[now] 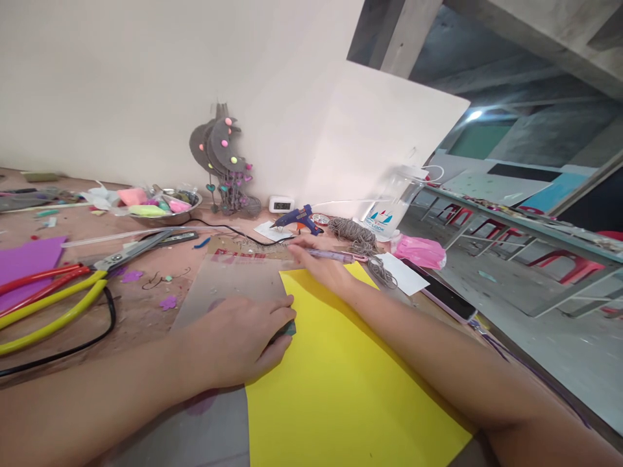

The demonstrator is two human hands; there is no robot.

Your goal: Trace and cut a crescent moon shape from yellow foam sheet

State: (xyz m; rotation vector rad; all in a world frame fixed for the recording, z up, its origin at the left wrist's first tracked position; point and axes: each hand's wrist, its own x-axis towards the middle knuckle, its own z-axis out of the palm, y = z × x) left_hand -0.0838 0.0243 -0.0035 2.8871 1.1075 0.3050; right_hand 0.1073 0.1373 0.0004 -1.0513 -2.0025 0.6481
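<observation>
A yellow sheet of paper (335, 383) lies across a grey, translucent mat (214, 434). At the sheet's left edge, my left hand (238, 337) is closed with its fingers curled round a small dark teal piece (288, 329). Most of that piece is hidden, so its kind does not show. My right hand (321, 266) is at the sheet's far edge, its fingers bent about a pale purple pen (335, 256). The pen's back end sticks out to the right, and its tip is out of sight.
Scissors (117, 259) and yellow-handled pliers (63, 305) lie left. Behind are a metal bowl (170, 217), a blue glue gun (296, 217) with its cord, and grey yarn (353, 233). A plastic bottle (394, 201) and a phone (442, 292) are on the right.
</observation>
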